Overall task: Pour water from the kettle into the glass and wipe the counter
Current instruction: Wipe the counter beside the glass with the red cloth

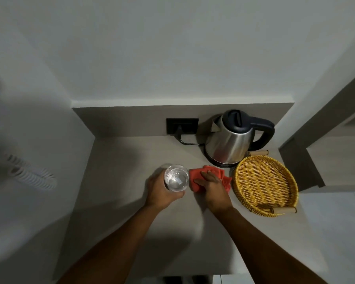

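Observation:
A clear glass [176, 178] with water in it is gripped from the side by my left hand [162, 191], near the middle of the beige counter [115, 181]. Just right of the glass lies a crumpled red cloth [195, 177], and my right hand [211, 186] presses flat on it with the fingers spread over the fabric. The steel kettle [230, 140] with a black lid and handle stands upright on its base at the back right, lid closed, apart from both hands.
A round yellow wicker tray [264, 181] sits at the counter's right edge, beside the cloth. A black wall socket [181, 126] with the kettle's cord is at the back. A white coiled cable [31, 175] hangs on the left wall. The floor drops away to the right.

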Motion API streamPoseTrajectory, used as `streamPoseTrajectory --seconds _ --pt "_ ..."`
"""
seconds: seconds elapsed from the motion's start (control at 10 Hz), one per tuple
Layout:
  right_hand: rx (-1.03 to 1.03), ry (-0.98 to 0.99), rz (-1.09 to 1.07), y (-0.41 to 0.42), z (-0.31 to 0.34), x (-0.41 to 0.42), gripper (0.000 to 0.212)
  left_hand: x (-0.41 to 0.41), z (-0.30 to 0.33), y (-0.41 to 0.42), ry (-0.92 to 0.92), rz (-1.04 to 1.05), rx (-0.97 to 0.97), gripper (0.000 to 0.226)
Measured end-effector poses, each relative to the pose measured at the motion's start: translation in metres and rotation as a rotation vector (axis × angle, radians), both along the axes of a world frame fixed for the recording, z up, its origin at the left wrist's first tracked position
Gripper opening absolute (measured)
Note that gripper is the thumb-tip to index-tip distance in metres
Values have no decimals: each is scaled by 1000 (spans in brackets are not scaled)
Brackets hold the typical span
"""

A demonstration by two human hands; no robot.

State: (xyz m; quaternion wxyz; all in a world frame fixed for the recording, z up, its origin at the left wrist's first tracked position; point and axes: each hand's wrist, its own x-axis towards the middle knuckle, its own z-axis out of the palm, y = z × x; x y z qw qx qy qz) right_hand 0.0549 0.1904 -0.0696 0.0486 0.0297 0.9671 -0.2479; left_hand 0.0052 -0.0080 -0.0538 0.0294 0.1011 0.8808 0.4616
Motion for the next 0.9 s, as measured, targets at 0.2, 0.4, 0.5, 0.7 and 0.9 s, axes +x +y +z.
streamPoseTrajectory --seconds 0.2,0.4,0.5,0.7,0.9 --pt "-80 291 -158 31 41 23 51 -4 -8 6 -15 2 -29 77" --pt "65 194 -486 82 49 33 63 -10 -17 7 -29 -31 -138 80" --pt "139 -49 -498 92 36 27 61 -9 -33 -2 -28 -48 -243 95" --pt "121 -152 -471 91 16 27 61 -1 -49 -9 -29 -62 -382 118" --pt "142 -26 -420 89 35 30 61 0 -33 -13 -68 -141 -401 124"
